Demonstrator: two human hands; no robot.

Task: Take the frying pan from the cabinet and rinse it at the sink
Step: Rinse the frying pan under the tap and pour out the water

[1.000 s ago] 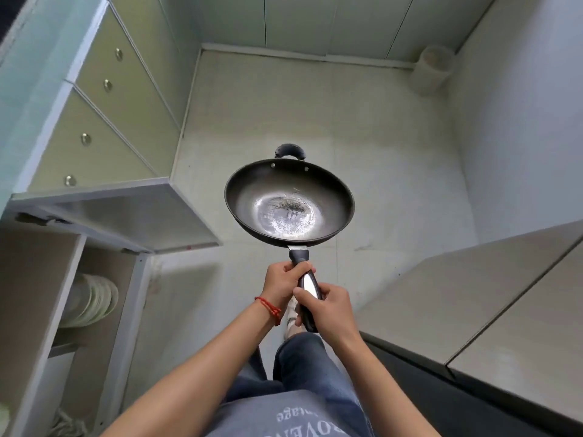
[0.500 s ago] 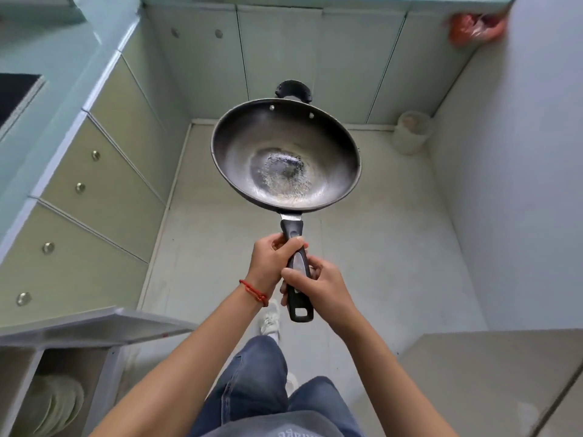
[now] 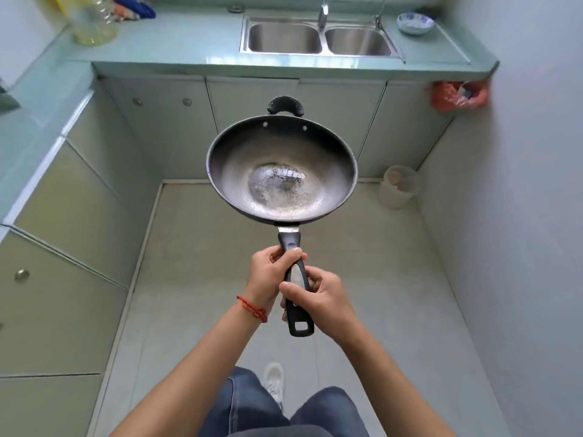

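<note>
A dark frying pan (image 3: 281, 171) with a worn, shiny centre and a small helper handle at its far rim hangs level above the floor in the middle of the view. Its long black handle points back at me. My left hand (image 3: 271, 272) grips the upper part of the handle, and my right hand (image 3: 318, 296) grips it just below. A steel double sink (image 3: 318, 37) with a tap (image 3: 323, 11) is set in the pale green counter at the top of the view, well beyond the pan.
Cabinet doors with round knobs line the left side (image 3: 63, 234) and run under the sink. A plastic bottle (image 3: 93, 22) stands on the counter's far left, a patterned bowl (image 3: 415, 23) right of the sink. A white bucket (image 3: 398, 186) and an orange bag (image 3: 457, 96) are by the right wall.
The view has swung up from the open cabinet and floor towards the sink counter. The pan stays in both hands and is now held facing the sink.
</note>
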